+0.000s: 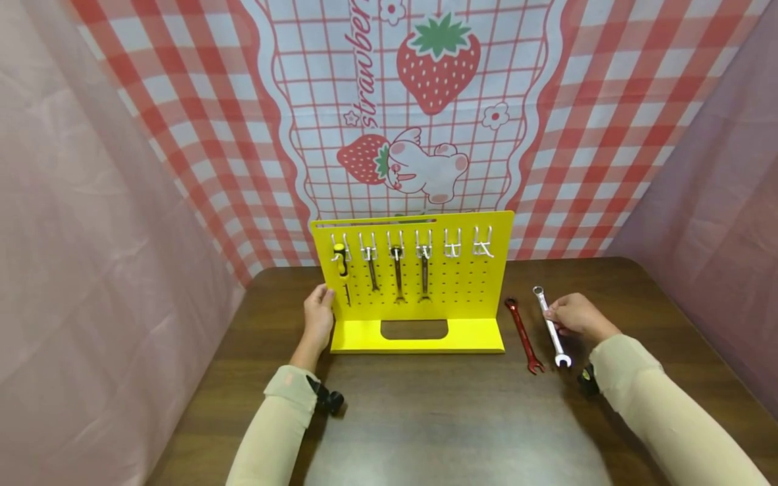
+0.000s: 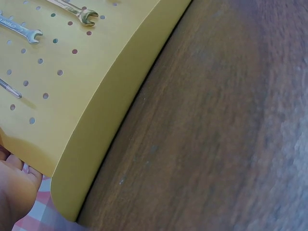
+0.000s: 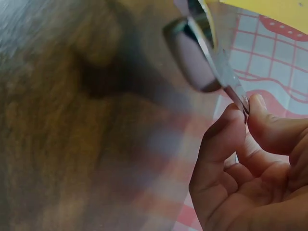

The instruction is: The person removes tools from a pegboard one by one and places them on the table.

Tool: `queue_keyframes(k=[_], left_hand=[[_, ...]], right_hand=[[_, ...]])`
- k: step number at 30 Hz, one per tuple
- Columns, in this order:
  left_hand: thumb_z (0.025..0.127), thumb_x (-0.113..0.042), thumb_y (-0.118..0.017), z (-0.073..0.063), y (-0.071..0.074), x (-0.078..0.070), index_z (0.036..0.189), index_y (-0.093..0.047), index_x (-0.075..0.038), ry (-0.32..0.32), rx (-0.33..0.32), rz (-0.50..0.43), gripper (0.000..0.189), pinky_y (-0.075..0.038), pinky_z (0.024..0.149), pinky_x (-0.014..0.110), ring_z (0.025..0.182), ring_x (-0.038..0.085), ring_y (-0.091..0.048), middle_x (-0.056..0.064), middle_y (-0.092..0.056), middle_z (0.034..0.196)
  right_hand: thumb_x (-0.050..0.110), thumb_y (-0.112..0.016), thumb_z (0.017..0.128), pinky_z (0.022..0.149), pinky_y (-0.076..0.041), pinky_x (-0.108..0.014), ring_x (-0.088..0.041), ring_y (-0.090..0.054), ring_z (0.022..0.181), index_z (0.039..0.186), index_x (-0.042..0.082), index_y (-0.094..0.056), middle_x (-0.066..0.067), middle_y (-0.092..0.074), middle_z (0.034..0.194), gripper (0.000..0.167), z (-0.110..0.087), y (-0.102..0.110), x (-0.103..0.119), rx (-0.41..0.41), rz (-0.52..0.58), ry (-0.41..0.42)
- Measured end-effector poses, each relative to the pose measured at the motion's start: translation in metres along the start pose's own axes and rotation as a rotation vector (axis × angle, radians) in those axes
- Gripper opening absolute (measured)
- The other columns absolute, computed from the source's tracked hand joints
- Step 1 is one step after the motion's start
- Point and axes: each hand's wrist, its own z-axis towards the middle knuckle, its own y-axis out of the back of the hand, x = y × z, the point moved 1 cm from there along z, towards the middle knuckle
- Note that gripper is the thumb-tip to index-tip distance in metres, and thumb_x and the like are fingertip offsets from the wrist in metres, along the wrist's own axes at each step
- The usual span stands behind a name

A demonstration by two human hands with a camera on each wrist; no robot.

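My right hand [image 1: 579,316] pinches a silver combination wrench [image 1: 551,327] between thumb and fingertips, above the table right of the board. In the right wrist view the wrench [image 3: 219,62] extends from the fingertips, its open end large and blurred. A red combination wrench [image 1: 523,335] lies to its left. My left hand [image 1: 319,314] grips the left edge of a yellow pegboard stand [image 1: 462,297], thumb in front and the other fingers mostly hidden behind. On its hooks hang a yellow-black screwdriver [image 1: 342,263] and three wrenches [image 1: 398,277].
Two white hooks [image 1: 483,243] at the board's right end carry nothing. The stand's base [image 1: 358,335] rests on the brown wooden table [image 1: 450,412]. Behind stands a red-checked strawberry cloth [image 1: 559,155], with pink curtains [image 1: 705,189] on both sides.
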Motion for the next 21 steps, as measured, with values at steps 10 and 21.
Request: queue_keyframes(k=[10, 21], left_hand=[[0.108, -0.013, -0.047, 0.0, 0.0, 0.0, 0.12, -0.063, 0.005, -0.003, -0.002, 0.009, 0.027, -0.041, 0.08, 0.035, 0.092, 0.025, -0.048, 0.009, -0.057, 0.098], [0.108, -0.014, -0.047, 0.0, 0.0, -0.001, 0.12, -0.064, 0.005, -0.012, 0.001, 0.017, 0.027, -0.041, 0.079, 0.034, 0.09, 0.023, -0.048, 0.01, -0.057, 0.098]], right_hand=[[0.003, -0.062, 0.093, 0.051, -0.049, -0.026, -0.012, -0.053, 0.055, 0.086, -0.012, -0.068, -0.001, -0.057, 0.06, 0.018, 0.009, -0.007, -0.012, -0.013, -0.033, -0.045], [0.009, -0.067, 0.091, 0.053, -0.051, -0.03, -0.013, -0.054, 0.055, 0.078, -0.004, -0.072, -0.001, -0.059, 0.059, 0.019, 0.016, -0.01, -0.013, -0.035, -0.17, -0.074]])
